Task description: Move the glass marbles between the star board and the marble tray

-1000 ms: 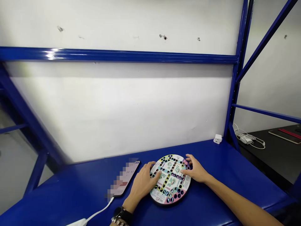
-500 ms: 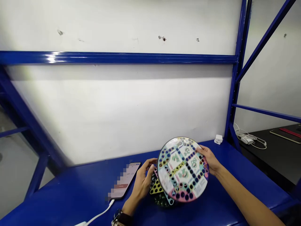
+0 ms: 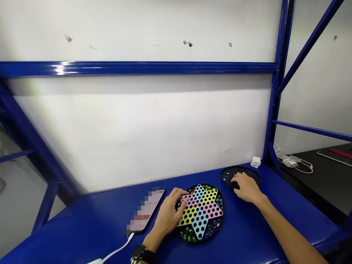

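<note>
A round black game board (image 3: 202, 212) with a star of pink, yellow and light blue peg fields lies on the blue shelf (image 3: 82, 227). My left hand (image 3: 169, 214) rests at its left edge, fingers curled on the rim. My right hand (image 3: 246, 187) lies on a round disc (image 3: 238, 173) that now lies dark side up at the right rear of the shelf, fingers pressed down on it. A watch sits on my left wrist.
A phone (image 3: 145, 212) with a white cable lies left of the board. A small white charger (image 3: 255, 161) stands by the blue upright post (image 3: 275, 95). A black table (image 3: 321, 179) at the right holds cables and flat devices. A white wall is behind.
The colourful round lid was lifted off the board by my right hand, turned over and set down at the right rear. The star board underneath is now uncovered.
</note>
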{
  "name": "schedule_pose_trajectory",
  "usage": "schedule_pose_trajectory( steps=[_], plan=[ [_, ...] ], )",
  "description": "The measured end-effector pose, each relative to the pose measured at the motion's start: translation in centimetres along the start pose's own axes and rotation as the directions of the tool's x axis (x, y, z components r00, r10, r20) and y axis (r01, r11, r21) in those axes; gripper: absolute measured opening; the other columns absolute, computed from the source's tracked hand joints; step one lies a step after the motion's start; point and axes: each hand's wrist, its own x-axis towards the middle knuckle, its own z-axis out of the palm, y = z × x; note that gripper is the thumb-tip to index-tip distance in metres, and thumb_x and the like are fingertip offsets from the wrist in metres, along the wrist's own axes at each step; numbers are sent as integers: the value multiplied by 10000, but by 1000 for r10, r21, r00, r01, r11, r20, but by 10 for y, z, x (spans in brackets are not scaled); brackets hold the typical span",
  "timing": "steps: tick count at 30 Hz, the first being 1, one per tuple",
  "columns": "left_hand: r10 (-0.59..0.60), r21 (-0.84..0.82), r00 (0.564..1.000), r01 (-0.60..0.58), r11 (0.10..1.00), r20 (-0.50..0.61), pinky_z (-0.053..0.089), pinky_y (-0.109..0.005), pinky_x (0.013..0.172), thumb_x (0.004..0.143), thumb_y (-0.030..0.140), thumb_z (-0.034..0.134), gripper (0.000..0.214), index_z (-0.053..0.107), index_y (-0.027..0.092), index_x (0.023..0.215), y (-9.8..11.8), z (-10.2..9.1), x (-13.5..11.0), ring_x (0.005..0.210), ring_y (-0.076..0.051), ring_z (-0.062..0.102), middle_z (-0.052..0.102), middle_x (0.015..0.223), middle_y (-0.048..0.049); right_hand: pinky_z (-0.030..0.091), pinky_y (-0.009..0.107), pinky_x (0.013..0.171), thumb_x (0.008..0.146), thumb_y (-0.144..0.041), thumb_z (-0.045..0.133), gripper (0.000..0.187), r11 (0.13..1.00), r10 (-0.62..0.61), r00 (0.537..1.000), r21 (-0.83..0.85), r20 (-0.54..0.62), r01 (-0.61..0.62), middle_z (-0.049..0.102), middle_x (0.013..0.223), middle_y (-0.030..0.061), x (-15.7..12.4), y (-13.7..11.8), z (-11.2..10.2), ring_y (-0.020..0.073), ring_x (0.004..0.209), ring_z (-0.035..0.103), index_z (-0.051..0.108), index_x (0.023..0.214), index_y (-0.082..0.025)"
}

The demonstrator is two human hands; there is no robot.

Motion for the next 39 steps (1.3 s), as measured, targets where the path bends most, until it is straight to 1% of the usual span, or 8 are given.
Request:
schedule_pose_trajectory(
  steps=[3, 7, 12, 14, 19, 24, 33, 39],
  plan=[
    [16, -12, 1000, -16, 1000, 5, 525, -363, 838, 965, 405, 423, 281, 636, 228, 1013, -3, 0, 0, 923, -219, 630, 656, 1030, -57, 393, 284, 685, 648, -76, 618, 443, 995, 17, 974, -101, 224, 6, 603, 1111, 75, -4, -7, 7, 236, 941, 596, 652, 1062, -229],
    [20, -21, 1000, -20, 1000, 16, 525, -375, 833, 965, 422, 430, 293, 639, 224, 1017, -2, 1, 0, 923, -232, 625, 659, 1034, -71, 378, 282, 660, 646, -263, 726, 445, 999, 7, 938, 43, 347, -24, 595, 1098, 44, -6, -9, 3, 197, 812, 603, 610, 1076, -250],
    [23, -11, 1000, -23, 1000, 12, 524, -356, 830, 965, 437, 412, 311, 640, 233, 1017, 1, -1, 0, 918, -220, 625, 659, 1036, -59, 400, 281, 731, 839, -382, 577, 236, 963, -10, 986, 267, 169, -36, 619, 952, 17, -4, -20, 4, 180, 863, 595, 585, 1026, -239],
    [14, -18, 1000, -14, 1000, 23, 520, -367, 838, 970, 439, 405, 318, 636, 226, 1017, 3, -2, 0, 923, -228, 624, 655, 1043, -63, 406, 281, 726, 884, -417, 526, 238, 958, -41, 988, 288, 152, -4, 620, 933, 16, -5, -31, 11, 174, 838, 597, 588, 1031, -240],
    [9, -9, 999, -8, 1000, 37, 515, -357, 835, 971, 434, 393, 314, 632, 235, 1016, 6, -2, 0, 914, -221, 627, 655, 1039, -58, 412, 310, 732, 910, -505, 479, 341, 992, -78, 981, 108, 176, 60, 628, 1017, 72, -10, -55, 33, 219, 865, 626, 610, 1012, -206],
    [14, 6, 999, -14, 1000, 36, 519, -344, 809, 963, 427, 408, 303, 648, 243, 987, 6, -1, -1, 884, -218, 635, 663, 1016, -52, 409, 311, 748, 971, -427, 374, 354, 998, -41, 985, -37, 165, 48, 676, 999, 99, -10, -62, 42, 236, 893, 648, 632, 999, -186],
    [-3, -44, 995, 7, 999, 97, 507, -372, 831, 975, 451, 382, 331, 630, 232, 984, 8, -3, -1, 884, -226, 623, 647, 1019, -61, 385, 288, 688, 1005, -306, 306, 353, 993, -61, 984, -87, 166, 76, 685, 958, 79, -7, -62, 50, 202, 788, 654, 637, 952, -196],
    [1, -61, 995, 5, 998, 99, 500, -366, 839, 980, 465, 372, 342, 622, 233, 954, 5, 0, 0, 885, -221, 619, 646, 1010, -62, 346, 275, 638, 993, -276, 330, 399, 995, -84, 982, -47, 172, 93, 669, 880, 64, -7, -57, 51, 166, 712, 628, 663, 791, -188]
  ],
)
